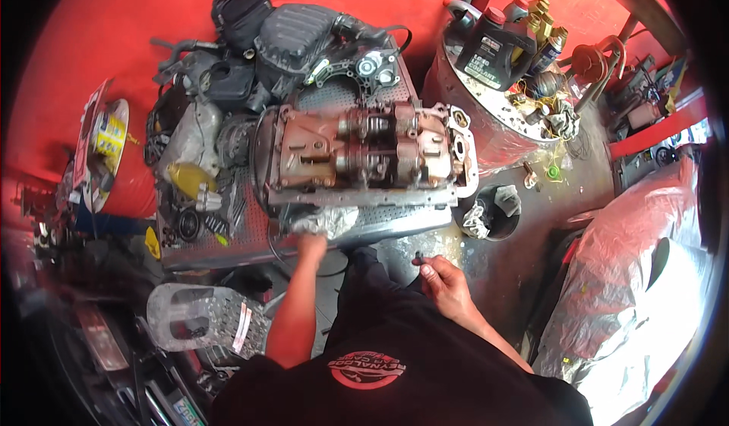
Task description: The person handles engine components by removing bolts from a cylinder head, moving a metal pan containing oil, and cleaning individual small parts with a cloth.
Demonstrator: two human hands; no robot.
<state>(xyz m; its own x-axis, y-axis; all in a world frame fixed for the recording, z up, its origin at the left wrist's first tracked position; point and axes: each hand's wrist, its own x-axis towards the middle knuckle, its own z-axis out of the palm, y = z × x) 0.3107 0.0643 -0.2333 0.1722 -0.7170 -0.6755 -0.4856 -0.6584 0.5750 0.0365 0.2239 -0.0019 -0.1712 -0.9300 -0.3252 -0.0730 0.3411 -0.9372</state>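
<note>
Around: black hoses and engine covers (292, 39) heaped behind the engine block (364, 156); a steel drum (486, 126) to the right carries a dark oil jug (493, 50) and spray cans.
In the way: a small black bucket (493, 213) just beside the bench's right end.
Left hand (311, 236): pressed into a crumpled rag (330, 219) at the block's near edge — fingers hidden, so I cannot tell how far closed.
Right hand (448, 282): low by the thigh, fingers pinched on a small dark part (419, 259).
Surface: perforated metal bench (250, 228) — grey, cluttered.
Room: red walls, stained concrete floor.
</note>
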